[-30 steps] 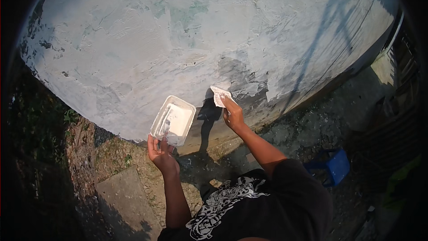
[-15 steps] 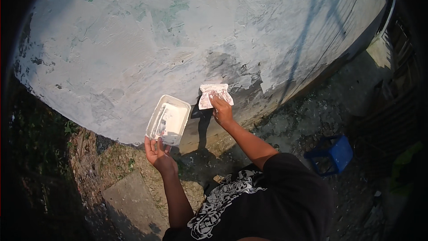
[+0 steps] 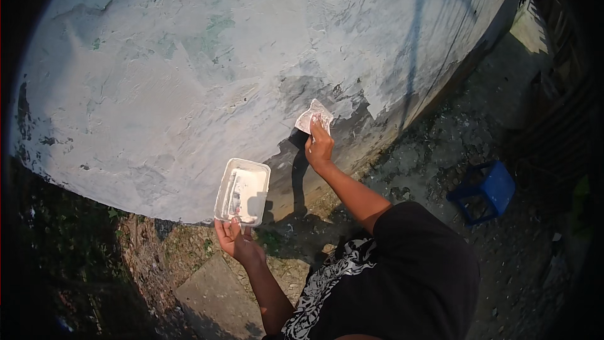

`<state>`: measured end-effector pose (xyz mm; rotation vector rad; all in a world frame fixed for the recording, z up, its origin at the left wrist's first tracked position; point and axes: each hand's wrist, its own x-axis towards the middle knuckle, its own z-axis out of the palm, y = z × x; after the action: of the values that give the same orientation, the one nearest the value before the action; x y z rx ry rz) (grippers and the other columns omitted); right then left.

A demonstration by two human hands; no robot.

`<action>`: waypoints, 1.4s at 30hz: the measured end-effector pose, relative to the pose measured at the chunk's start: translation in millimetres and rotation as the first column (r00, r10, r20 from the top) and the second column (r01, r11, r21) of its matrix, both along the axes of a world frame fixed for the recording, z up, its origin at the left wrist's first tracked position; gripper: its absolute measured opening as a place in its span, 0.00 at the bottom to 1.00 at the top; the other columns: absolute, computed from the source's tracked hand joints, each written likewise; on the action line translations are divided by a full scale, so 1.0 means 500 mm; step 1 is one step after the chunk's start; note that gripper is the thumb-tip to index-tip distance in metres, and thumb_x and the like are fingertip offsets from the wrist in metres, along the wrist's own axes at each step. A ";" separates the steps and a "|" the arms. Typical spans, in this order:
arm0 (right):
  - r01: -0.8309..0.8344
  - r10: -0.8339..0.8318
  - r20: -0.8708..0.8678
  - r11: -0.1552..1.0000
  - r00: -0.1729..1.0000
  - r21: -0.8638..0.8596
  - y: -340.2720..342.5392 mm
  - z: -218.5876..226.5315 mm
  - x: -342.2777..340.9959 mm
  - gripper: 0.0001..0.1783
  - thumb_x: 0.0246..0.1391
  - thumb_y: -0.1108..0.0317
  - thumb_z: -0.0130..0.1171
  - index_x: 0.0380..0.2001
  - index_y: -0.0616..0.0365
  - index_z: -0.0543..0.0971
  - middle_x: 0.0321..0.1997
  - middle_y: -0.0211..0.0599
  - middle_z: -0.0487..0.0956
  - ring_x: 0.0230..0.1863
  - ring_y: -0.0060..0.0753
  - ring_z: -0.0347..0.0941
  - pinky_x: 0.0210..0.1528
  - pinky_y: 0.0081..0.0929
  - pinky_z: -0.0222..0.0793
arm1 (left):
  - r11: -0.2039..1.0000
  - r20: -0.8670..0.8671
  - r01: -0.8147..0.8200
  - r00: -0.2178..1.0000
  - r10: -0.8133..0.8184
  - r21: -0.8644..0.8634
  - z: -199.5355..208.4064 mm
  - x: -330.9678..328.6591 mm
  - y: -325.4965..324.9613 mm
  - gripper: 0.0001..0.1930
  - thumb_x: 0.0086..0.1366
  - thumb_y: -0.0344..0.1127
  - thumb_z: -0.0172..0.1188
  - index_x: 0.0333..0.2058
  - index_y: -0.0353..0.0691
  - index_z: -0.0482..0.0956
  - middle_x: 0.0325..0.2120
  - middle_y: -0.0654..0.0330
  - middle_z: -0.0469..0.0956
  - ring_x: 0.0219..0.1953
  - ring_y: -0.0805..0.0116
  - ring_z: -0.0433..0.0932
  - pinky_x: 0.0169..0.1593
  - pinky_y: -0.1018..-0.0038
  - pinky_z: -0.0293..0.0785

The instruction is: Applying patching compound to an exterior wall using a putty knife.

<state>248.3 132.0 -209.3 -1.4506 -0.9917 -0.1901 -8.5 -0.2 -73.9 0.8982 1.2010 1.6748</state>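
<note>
My left hand [image 3: 244, 247] grips the near end of a clear rectangular plastic tub [image 3: 268, 182], with the thumb over its rim. White paste [image 3: 251, 190] coats the inside of the tub. A flat putty spreader [image 3: 308, 118], smeared white and pinkish, is pinched in my right hand [image 3: 321, 146]. It is tilted close to the wall [image 3: 163, 107], over the border between white coating and a dark grey patch [image 3: 345, 127]. Whether its edge touches the wall is hard to make out. White smears mark my right fingers.
A blue plastic stool [image 3: 496, 190] stands on the rough ground at the right. Below the wall's left part lie dirt, plants and a flat concrete slab [image 3: 217, 293]. Shadows fall across the wall, and dark slatted boards [image 3: 553, 132] line the far right.
The spreader has turned from facing broadside to a steep tilt and sits slightly higher and right. The tub appears lower in view. The whole view has shifted a little as well.
</note>
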 end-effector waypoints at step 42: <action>-0.069 0.130 0.281 0.974 0.951 -0.215 -0.044 -0.050 0.071 0.30 0.40 0.84 0.58 0.52 0.57 0.79 0.54 0.50 0.79 0.50 0.53 0.78 0.47 0.42 0.77 | 0.999 0.038 -0.050 0.998 0.051 -0.009 -0.003 -0.033 0.020 0.28 0.71 0.29 0.55 0.66 0.34 0.59 0.57 0.51 0.72 0.55 0.63 0.76 0.52 0.64 0.77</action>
<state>283.7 109.9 -234.1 -1.5821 -1.3575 -0.2411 -24.8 9.9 -75.5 0.8334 1.2128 1.7188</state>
